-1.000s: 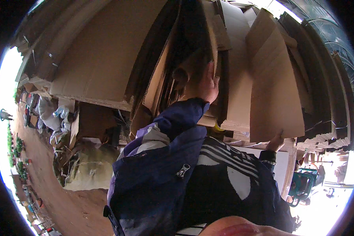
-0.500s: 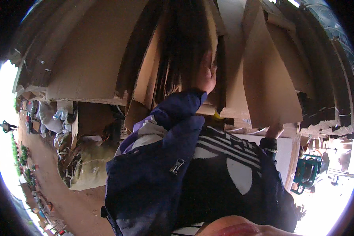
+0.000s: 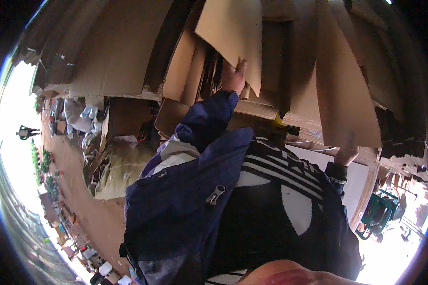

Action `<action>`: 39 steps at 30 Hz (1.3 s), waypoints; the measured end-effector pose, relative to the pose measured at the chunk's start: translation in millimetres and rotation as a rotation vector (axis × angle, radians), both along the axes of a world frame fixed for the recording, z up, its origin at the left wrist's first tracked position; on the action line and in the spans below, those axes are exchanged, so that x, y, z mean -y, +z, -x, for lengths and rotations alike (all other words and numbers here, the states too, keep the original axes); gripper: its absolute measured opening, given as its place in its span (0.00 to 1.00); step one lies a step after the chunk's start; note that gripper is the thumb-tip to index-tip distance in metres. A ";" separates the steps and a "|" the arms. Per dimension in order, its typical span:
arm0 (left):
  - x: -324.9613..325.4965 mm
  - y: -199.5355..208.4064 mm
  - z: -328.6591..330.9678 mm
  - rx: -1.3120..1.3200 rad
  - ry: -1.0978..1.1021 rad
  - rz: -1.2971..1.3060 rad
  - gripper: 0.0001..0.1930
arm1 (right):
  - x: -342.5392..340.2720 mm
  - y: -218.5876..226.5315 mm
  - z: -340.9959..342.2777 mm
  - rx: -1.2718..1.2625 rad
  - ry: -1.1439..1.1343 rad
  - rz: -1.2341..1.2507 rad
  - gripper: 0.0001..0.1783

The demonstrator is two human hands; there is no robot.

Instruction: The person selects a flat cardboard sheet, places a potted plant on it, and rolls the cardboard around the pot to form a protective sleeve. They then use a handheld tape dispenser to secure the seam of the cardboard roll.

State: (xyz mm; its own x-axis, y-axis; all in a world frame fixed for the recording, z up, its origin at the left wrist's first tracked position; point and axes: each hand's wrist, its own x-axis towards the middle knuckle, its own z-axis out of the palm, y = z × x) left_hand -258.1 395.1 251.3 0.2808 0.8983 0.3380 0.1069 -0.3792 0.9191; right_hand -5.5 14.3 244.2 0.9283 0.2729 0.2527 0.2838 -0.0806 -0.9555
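Observation:
My left hand [image 3: 234, 77] reaches up in a dark blue sleeve and is closed on the lower edge of a light brown cardboard sheet [image 3: 238, 35], whose corner hangs just right of the fingers. Farther right, my right hand [image 3: 347, 154] grips the bottom edge of another tall cardboard sheet [image 3: 345, 95], which bends and hangs down from above. Part of its fingers is hidden or blurred against the board. Between the two sheets stand more upright cardboard pieces [image 3: 275, 57], in shadow. Darker folded cardboard [image 3: 179, 71] stands left of my left hand.
Large cardboard sheets [image 3: 116, 52] line the upper left. A white panel [image 3: 359, 178] lies below my right hand. A pale sack [image 3: 123, 171] and plastic bags [image 3: 78, 116] rest on the left, beside a dirt path [image 3: 78, 164]. A green metal frame [image 3: 378, 213] stands at right. A distant person [image 3: 27, 132] is far left.
The sheet at my left hand has turned from dark and nearly edge-on to showing its lit face. My left hand has shifted slightly left. My right hand keeps its sheet; the view has tilted a little.

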 end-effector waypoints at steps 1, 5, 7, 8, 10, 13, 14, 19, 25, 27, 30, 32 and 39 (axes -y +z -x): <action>2.5 -6.8 6.7 0.021 0.009 0.065 0.25 | -0.6 0.9 -0.9 0.072 -0.041 0.114 0.20; 28.2 -30.2 36.0 0.014 0.016 0.306 0.18 | -0.2 -3.6 -4.3 -0.106 0.037 -0.160 0.17; 50.6 -31.7 53.5 -0.185 -0.262 0.595 0.20 | 0.6 -9.3 -3.1 -0.086 0.133 -0.302 0.19; 61.3 -28.4 58.6 -0.304 -0.409 0.780 0.21 | 0.7 -11.5 -0.5 -0.095 0.112 -0.178 0.18; 68.5 -14.7 48.6 -0.095 -0.573 0.985 0.23 | -5.3 -15.0 12.1 -0.164 0.085 -0.082 0.18; 64.4 22.1 21.6 0.108 -0.626 1.009 0.25 | -22.8 -3.4 38.3 0.045 0.399 -0.031 0.18; 52.5 37.4 7.7 0.195 -0.665 0.923 0.25 | -32.2 3.3 49.7 0.021 0.526 0.023 0.19; 19.9 92.2 -54.2 0.196 -0.656 0.946 0.27 | -70.7 40.0 78.9 0.473 0.740 0.256 0.20; 22.8 69.3 -81.3 -0.170 -0.603 0.643 0.26 | -63.3 37.0 64.8 0.586 0.765 0.328 0.21; 16.9 52.5 -79.9 -0.074 -0.588 0.744 0.23 | -53.2 26.6 55.8 0.611 0.748 0.319 0.20; 4.4 33.0 -72.5 -0.058 -0.571 0.804 0.22 | -30.3 15.1 39.1 0.545 0.617 0.389 0.18; 1.7 23.0 -66.6 -0.077 -0.572 0.807 0.20 | -15.6 9.8 28.4 0.535 0.530 0.471 0.15; 27.3 6.2 -58.0 -0.270 -0.407 0.730 0.17 | 4.4 -16.8 6.4 0.322 0.657 0.620 0.22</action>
State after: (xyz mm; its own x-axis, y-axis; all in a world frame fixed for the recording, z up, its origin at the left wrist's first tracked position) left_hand -200.2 367.8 257.5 0.6137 0.6772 -0.4060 0.3400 0.2375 0.9099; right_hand -11.9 9.9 227.4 0.4531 0.8853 0.1045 0.6943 -0.2770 -0.6642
